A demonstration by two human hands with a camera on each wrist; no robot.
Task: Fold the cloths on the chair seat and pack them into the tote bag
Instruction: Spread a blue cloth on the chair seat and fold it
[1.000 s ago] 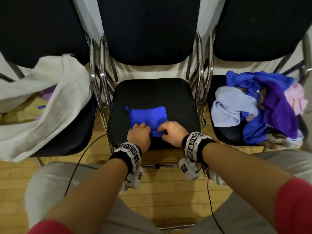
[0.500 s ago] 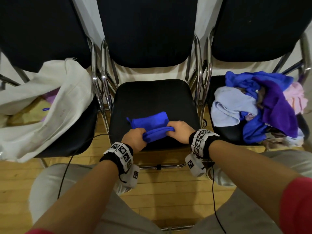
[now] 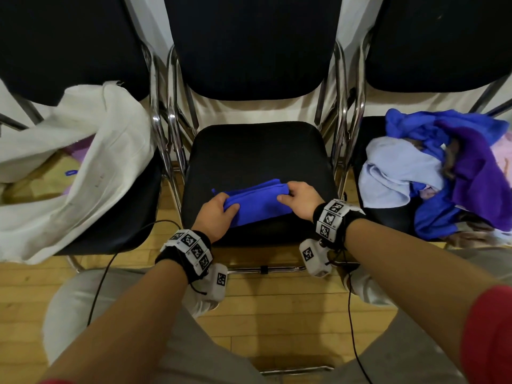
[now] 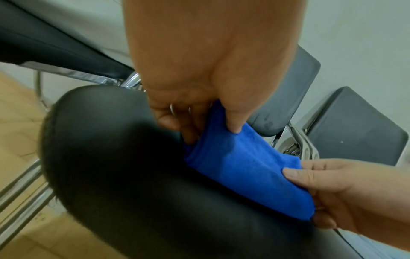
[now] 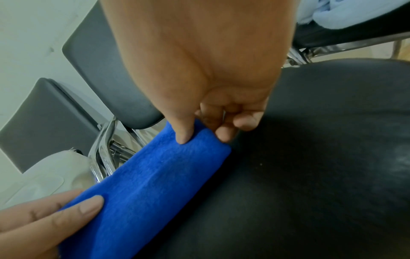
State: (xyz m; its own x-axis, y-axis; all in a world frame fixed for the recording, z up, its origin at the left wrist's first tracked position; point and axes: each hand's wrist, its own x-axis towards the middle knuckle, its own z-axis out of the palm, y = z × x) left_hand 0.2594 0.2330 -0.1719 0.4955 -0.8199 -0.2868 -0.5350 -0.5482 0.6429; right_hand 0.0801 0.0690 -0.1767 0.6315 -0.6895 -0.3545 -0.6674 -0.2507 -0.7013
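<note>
A bright blue cloth (image 3: pixel 256 202) lies folded into a narrow band on the black seat of the middle chair (image 3: pixel 257 151). My left hand (image 3: pixel 216 214) pinches its left end, thumb on top (image 4: pixel 233 122). At the other end my right hand (image 3: pixel 299 199) pinches the cloth the same way, thumb on top (image 5: pixel 183 135). The blue cloth (image 4: pixel 244 168) spans between both hands, and in the right wrist view the cloth (image 5: pixel 150 182) sits just above the seat. The white tote bag (image 3: pixel 91 167) lies open on the left chair, with pale folded items inside.
A heap of unfolded cloths (image 3: pixel 432 173), blue, light blue, purple and pink, covers the right chair's seat. Chrome chair frames (image 3: pixel 163 139) stand between the seats. Wooden floor (image 3: pixel 277 314) and my knees fill the foreground, with thin black cables hanging from my wrists.
Both hands lifted the near edge of the blue cloth and brought it over toward the far edge, halving it into a narrow band. The hands have spread apart to its two ends.
</note>
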